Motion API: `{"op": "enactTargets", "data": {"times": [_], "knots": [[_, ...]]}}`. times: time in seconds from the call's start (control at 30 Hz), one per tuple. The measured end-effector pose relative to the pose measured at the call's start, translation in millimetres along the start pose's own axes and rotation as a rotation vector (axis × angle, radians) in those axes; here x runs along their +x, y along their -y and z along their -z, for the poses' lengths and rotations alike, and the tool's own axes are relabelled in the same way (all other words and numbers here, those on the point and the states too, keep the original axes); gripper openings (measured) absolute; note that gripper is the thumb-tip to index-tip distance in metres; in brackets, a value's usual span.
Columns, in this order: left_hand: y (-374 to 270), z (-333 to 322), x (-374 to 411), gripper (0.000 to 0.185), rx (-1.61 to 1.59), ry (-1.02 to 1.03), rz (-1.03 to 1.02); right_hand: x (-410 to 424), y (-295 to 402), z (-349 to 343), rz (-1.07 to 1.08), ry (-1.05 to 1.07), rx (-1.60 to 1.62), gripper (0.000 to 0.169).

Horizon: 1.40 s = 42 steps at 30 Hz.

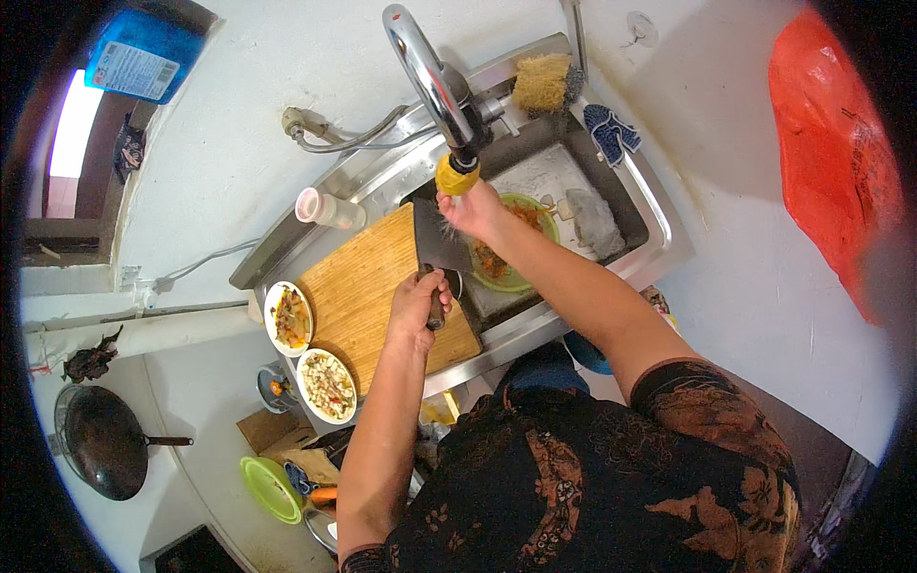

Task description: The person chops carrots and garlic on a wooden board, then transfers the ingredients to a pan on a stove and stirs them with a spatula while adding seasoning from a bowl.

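My left hand [418,304] grips the dark handle of a cleaver [438,240], whose broad blade lies over the right part of a wooden cutting board [365,279] beside the sink. My right hand [469,209] is under the yellow-tipped spout of a chrome faucet [430,79], close to the blade. Its fingers are bent and partly hidden, with water splashing below. In the steel sink [494,301], beneath my right forearm, a green basin [548,218] holds orange and green scraps. A clear plastic bag [594,222] lies to its right.
Two plates of food, one [289,319] above the other [327,385], stand at the board's left edge. A clear jar [331,209] is behind the board. A brush [542,82] and blue cloth [611,135] rest on the sink rim. A wok [104,443] hangs at left.
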<state>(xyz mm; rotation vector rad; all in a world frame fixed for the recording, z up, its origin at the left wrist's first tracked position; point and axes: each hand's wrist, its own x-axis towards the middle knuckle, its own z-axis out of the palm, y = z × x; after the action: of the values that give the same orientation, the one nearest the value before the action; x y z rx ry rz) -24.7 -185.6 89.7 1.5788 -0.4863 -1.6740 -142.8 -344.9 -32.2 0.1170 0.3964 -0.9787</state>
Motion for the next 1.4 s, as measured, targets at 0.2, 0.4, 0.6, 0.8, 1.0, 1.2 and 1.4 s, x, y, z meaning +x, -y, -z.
{"op": "enactTargets", "data": {"times": [0.2,0.4,0.6,0.8,1.0,1.2,1.4], "knots": [[-2.2,-0.6,0.4,0.013,0.009,0.017,-0.004,4.2,-9.4,9.3,0.005,-0.013,0.139,0.016],[-10.5,-18.8,16.6,0.013,-0.020,0.132,-0.021,-49.1,2.0,20.5,0.515,0.014,-0.824,0.028],[-6.9,-23.6,30.6,0.013,-0.007,0.167,-0.018,-98.3,-5.9,18.8,0.664,0.287,-1.760,0.055],[-14.9,-28.7,11.0,0.016,0.282,0.195,-0.060,-57.4,37.5,60.3,0.454,-0.048,-1.832,0.059],[-15.4,-40.0,0.0,0.022,1.773,-0.128,-0.815,-85.0,68.3,71.6,0.803,-0.350,-1.682,0.053],[-15.3,-44.7,5.7,0.012,2.107,-0.130,-0.960,-145.1,50.3,33.6,0.926,0.053,-1.864,0.045],[-13.8,-37.4,12.4,0.010,2.146,-0.065,-1.139,-147.9,22.9,10.9,0.603,0.438,-1.945,0.050]]}}
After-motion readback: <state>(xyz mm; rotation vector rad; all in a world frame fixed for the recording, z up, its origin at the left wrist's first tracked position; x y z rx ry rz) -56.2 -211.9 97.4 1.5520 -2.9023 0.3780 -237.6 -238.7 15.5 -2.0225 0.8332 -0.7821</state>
